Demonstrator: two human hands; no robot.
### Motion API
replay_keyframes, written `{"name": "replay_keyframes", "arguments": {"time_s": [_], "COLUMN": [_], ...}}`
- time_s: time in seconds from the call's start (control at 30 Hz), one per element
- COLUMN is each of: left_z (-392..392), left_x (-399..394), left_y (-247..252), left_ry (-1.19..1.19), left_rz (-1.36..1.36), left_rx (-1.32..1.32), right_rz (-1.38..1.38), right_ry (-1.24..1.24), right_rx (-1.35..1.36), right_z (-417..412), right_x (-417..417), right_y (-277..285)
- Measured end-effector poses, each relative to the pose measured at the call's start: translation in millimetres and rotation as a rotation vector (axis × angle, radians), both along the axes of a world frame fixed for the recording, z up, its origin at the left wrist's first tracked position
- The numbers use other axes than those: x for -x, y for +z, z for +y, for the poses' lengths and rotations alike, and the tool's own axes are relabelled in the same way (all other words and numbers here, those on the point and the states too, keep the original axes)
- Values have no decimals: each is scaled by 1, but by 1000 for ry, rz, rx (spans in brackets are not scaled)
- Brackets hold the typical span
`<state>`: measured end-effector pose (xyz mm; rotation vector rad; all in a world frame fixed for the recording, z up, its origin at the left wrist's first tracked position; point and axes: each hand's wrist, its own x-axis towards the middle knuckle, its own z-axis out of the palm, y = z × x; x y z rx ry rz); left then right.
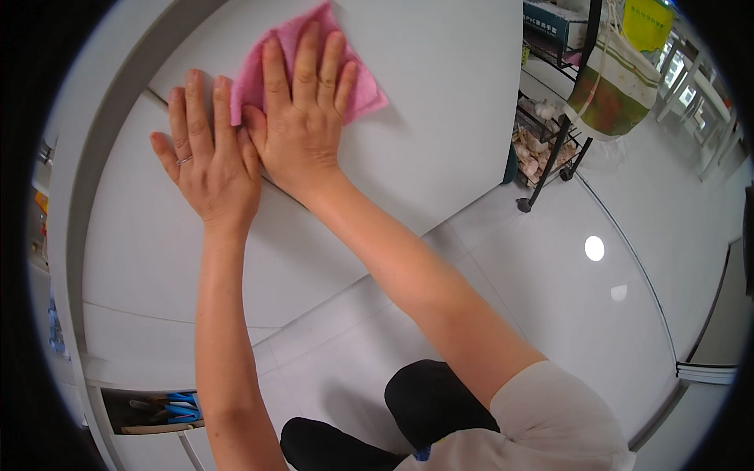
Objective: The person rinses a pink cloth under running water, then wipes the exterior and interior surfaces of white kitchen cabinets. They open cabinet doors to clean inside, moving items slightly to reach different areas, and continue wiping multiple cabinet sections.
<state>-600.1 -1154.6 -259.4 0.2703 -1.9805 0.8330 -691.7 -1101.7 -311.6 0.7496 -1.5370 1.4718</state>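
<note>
My right hand lies flat over a pink cleaning cloth, holding it against a white cabinet front. Its fingers are slightly spread, and the thumb rests by the cloth's lower left edge. Just to the left, my left hand is spread on the white surface with nothing in its grasp. It wears a thin ring, and its index finger is right beside the cloth's edge. A dark seam between two cabinet panels runs beneath both hands.
At lower left, an open drawer holds blue-handled items. A black wheeled rack with garlic and a hanging drawstring bag stands at upper right. My knees are bent above the pale tiled floor.
</note>
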Motion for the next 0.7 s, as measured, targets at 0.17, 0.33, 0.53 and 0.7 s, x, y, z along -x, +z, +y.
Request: {"name": "replay_keyframes", "arguments": {"time_s": [0.17, 0.33, 0.53, 0.7], "left_z": [-1, 7, -10, 34], "left_x": [3, 18, -7, 17], "left_y": [-5, 4, -21, -5], "left_ry": [-17, -93, 80, -74], "left_rz": [49, 94, 29, 150], "left_rx": [50, 67, 41, -21], "right_rz": [-140, -1077, -861, 101], "right_ry": [-229, -192, 90, -274], "right_rx": [54, 468, 385, -79], "right_z": [3, 30, 32, 39], "right_x": [34, 95, 63, 63], "right_y": [-118, -313, -198, 10]}}
